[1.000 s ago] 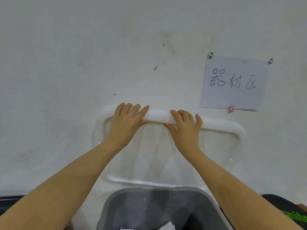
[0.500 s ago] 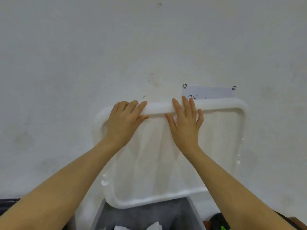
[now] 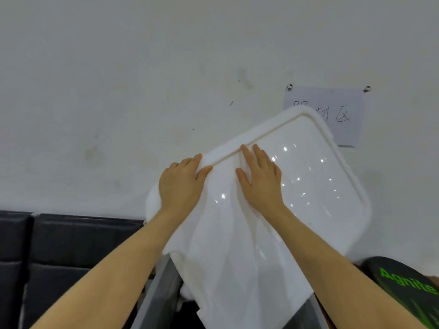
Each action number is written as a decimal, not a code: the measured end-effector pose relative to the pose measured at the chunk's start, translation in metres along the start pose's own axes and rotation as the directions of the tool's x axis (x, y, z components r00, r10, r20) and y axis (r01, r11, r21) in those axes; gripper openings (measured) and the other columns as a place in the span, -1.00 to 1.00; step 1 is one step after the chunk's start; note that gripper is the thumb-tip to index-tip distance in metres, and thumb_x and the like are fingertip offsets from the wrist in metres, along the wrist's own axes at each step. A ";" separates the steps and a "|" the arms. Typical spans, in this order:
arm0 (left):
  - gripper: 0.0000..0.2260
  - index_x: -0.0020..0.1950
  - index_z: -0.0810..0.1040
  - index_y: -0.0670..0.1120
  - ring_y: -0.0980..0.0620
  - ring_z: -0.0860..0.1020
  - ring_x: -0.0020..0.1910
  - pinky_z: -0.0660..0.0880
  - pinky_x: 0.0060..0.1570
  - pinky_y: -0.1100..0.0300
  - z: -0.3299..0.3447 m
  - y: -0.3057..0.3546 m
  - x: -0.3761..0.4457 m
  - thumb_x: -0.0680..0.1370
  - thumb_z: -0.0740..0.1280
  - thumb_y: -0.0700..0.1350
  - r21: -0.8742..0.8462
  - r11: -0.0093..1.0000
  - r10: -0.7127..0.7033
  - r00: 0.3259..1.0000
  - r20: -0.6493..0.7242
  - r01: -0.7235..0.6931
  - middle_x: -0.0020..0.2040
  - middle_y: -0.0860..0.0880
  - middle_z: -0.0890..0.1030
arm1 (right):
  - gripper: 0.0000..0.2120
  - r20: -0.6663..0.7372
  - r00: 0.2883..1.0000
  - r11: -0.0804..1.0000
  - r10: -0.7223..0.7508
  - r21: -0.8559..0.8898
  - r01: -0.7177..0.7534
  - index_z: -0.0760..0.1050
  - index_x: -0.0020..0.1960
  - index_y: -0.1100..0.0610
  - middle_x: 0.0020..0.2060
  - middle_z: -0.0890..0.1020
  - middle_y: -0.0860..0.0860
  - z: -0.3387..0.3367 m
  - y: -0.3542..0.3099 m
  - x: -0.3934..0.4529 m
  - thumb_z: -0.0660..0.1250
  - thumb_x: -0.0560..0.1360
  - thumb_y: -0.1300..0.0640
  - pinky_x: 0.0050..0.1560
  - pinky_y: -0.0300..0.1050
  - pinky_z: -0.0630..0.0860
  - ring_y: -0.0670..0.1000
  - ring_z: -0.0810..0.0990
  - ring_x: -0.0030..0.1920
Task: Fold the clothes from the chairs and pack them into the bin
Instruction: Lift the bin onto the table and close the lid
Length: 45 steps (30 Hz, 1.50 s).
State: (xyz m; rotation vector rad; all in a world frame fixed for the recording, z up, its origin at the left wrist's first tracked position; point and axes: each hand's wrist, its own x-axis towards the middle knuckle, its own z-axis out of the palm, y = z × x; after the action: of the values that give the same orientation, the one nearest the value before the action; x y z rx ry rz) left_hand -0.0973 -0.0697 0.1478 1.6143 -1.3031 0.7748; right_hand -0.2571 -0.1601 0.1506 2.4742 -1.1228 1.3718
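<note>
a: centre of frame, white lid (image 3: pixel 308 186), tilted, its upper corner up near the paper sign (image 3: pixel 342 115) on the wall (image 3: pixel 118 91). glossy, light spots on its face.

b: hands?

a: left hand (image 3: pixel 181 186) at the lid's upper-left rim, fingers curled over the edge, thumb on the face: gripping it. right hand (image 3: pixel 260 180) just right of it, fingers straight and close together, laid flat on the lid's face, tips at the inner ridge.

b: bin?

a: bin (image 3: pixel 156 293) at bottom centre, grey, translucent wall showing under the lid's lower-left edge. the lid's lower part covers most of the opening from this view; whether lid and bin touch, cannot tell.

b: clothes?

a: a bit of white cloth (image 3: pixel 186 293) shows inside the bin, just below the lid's edge. rest hidden.

b: surroundings?

a: dark sofa (image 3: pixel 59 245) at lower left against the wall. lower right, a black item with green lettering (image 3: pixel 408 286), partly cut off by the frame. sign pinned at its two upper corners, handwriting partly hidden by the lid.
</note>
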 end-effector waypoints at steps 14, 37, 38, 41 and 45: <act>-0.46 0.46 0.18 -0.14 -0.19 0.38 0.24 0.40 0.21 -0.01 -0.004 -0.151 -0.078 0.58 0.23 0.09 0.130 0.927 -0.296 0.476 0.828 0.351 0.33 -0.20 0.29 | -0.50 0.632 0.732 0.956 0.254 -0.051 -0.288 0.06 0.53 -0.11 0.54 0.04 -0.06 0.113 -0.052 -0.128 0.09 0.62 -0.09 0.46 0.03 -0.03 -0.02 0.04 0.52; -0.29 0.46 0.28 0.07 -0.02 0.25 0.42 0.14 0.35 0.08 -0.061 -0.060 -0.205 0.40 0.20 0.40 -0.137 0.980 0.186 0.428 0.884 -0.144 0.51 0.00 0.17 | -0.49 0.707 0.703 0.991 0.077 0.023 -0.132 0.51 0.25 -0.02 0.24 0.52 -0.14 0.001 -0.038 -0.233 0.25 0.45 -0.30 0.28 -0.25 0.27 -0.10 0.46 0.24; -0.33 0.45 0.29 0.06 -0.01 0.26 0.41 0.15 0.34 0.11 -0.062 -0.056 -0.208 0.43 0.26 0.35 -0.127 0.980 0.182 0.443 0.878 -0.152 0.50 0.00 0.19 | -0.39 0.711 0.701 0.998 0.049 -0.002 -0.069 0.50 0.26 -0.04 0.25 0.51 -0.15 -0.004 -0.034 -0.239 0.19 0.39 -0.41 0.26 -0.28 0.23 -0.10 0.45 0.25; -0.42 0.44 0.30 0.05 0.02 0.25 0.41 0.14 0.34 0.15 -0.065 -0.054 -0.215 0.47 0.33 0.20 -0.068 0.980 0.152 0.490 0.859 -0.185 0.48 0.02 0.24 | -0.46 0.677 0.736 0.999 0.028 -0.050 0.008 0.45 0.32 -0.02 0.30 0.46 -0.12 -0.013 -0.021 -0.253 0.26 0.45 -0.29 0.22 -0.28 0.15 -0.06 0.40 0.30; -0.49 0.43 0.32 0.00 0.03 0.31 0.38 0.19 0.30 0.18 -0.073 -0.050 -0.224 0.53 0.28 0.15 -0.009 0.975 0.133 0.551 0.824 -0.222 0.43 0.04 0.33 | -0.63 0.596 0.803 0.997 0.004 -0.060 0.039 0.46 0.32 0.05 0.24 0.50 -0.03 -0.014 -0.018 -0.263 0.30 0.54 0.00 0.19 -0.18 0.26 0.02 0.45 0.25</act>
State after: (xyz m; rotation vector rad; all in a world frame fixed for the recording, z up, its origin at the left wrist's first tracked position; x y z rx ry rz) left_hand -0.1006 0.0899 -0.0323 2.0459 -2.1472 0.1308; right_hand -0.3404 0.0045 -0.0384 2.9387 -1.2005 0.5132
